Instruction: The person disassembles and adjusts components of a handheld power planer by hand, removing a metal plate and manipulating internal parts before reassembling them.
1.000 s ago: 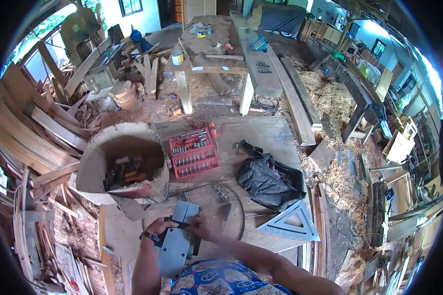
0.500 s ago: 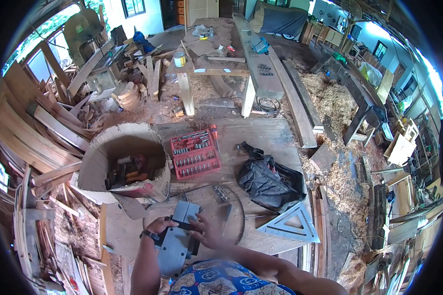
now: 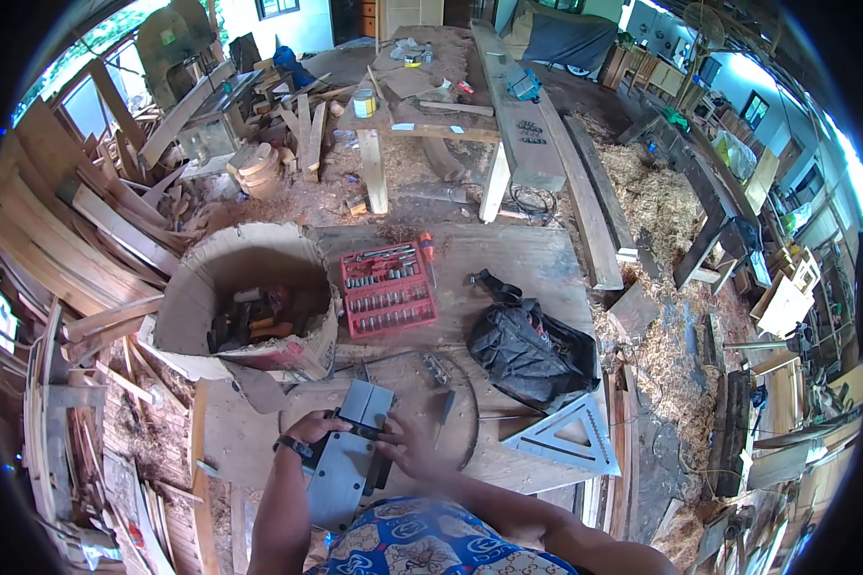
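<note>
A grey electric planer (image 3: pixel 340 474) lies with its flat metal sole facing up, close to my body on a low wooden work surface. My left hand (image 3: pixel 313 428) grips its left side, thumb at the dark slot between the two sole plates. On the other side, my right hand (image 3: pixel 408 450) has its bent fingers on the planer's edge at the same slot; some fingertips are hidden. Just beyond the planer is a red socket set (image 3: pixel 388 289) in its open case. To the right sit a black bag (image 3: pixel 527 353) and a silver triangular square (image 3: pixel 571 439).
A torn cardboard box (image 3: pixel 187 316) with tools inside stands at the left. A dark cord (image 3: pixel 477 422) curves across the board beside a small dark block (image 3: pixel 447 407). Farther off are a long wooden table (image 3: pixel 431 120), planks, scrap wood (image 3: pixel 86 259) and shavings (image 3: pixel 633 187).
The whole view has shifted slightly, so the surroundings sit a little differently. Both hands stay at the planer's slot, with the right fingers drawn in slightly closer.
</note>
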`<state>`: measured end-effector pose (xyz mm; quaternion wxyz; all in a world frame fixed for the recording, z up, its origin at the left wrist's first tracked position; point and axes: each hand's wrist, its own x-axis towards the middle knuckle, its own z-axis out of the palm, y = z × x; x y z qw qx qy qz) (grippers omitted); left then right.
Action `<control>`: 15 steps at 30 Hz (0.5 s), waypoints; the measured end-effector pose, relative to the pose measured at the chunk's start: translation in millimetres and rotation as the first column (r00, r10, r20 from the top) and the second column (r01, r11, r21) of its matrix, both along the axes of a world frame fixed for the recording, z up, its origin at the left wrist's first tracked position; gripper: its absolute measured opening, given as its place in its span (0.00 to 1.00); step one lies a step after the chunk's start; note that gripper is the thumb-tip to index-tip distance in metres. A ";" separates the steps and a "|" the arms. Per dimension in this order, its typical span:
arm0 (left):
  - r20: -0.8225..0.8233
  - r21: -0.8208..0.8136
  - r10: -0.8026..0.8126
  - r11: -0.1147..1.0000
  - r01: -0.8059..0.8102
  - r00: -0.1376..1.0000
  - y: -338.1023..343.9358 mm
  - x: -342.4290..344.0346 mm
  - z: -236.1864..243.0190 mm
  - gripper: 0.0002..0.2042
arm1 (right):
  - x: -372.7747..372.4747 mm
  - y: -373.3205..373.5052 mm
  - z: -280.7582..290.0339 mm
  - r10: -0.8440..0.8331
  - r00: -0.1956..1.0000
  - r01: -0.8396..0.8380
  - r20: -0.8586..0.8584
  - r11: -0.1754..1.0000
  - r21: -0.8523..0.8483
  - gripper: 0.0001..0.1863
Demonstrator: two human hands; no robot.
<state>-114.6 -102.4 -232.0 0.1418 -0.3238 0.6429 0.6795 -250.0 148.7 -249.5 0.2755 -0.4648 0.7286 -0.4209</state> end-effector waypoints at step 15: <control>-0.099 -0.114 -0.095 0.990 0.084 0.991 -0.8 -9.4 -11.9 0.18 | -10.9 0.5 11.5 -0.022 0.983 0.036 0.182 0.997 -0.075 0.23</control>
